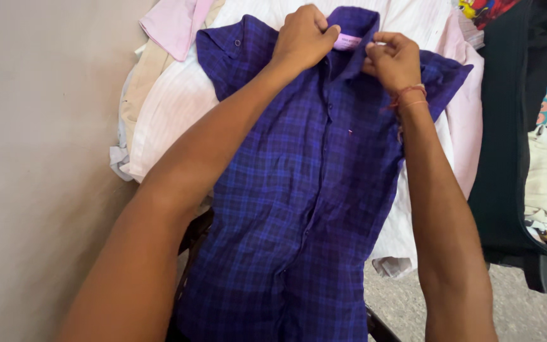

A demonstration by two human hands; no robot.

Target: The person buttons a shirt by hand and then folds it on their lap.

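The shirt under the fingers was matt woven blue check cloth; the shirts beneath were soft pale striped cloth.

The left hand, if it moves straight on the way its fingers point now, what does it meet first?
The left hand grips the collar of the blue checked shirt, fingers pointing toward the right hand. Going straight on, it would probably meet the pink collar label first, then the right hand, though depth is unclear.

We see a plain beige plastered wall filling the left side. At the bottom right lies a grey speckled stone floor. Soft, even light falls over everything, and we find no hard shadows.
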